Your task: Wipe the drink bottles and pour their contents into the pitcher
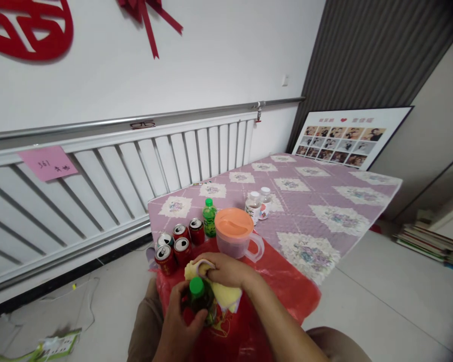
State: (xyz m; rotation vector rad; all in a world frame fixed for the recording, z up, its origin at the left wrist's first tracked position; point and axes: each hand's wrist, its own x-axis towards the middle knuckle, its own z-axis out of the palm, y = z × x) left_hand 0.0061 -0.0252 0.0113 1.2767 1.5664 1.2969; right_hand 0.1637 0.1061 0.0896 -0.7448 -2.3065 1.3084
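My left hand point(181, 322) is wrapped around a green bottle point(200, 297) with a green cap, held upright over the red plastic sheet point(287, 296). My right hand point(226, 269) presses a yellow cloth point(226, 294) against the bottle's side, fingers closed on the cloth. Just beyond my hands stand several red drink cans point(177, 246), a second green bottle point(209, 217) and a clear pitcher with an orange lid point(234, 231).
Two small clear bottles with white caps point(258, 203) stand further back on the purple patterned tablecloth point(324, 201). A white radiator point(98, 171) runs along the wall on the left. A photo board point(347, 138) leans at the back right. Books point(430, 241) lie stacked on the floor.
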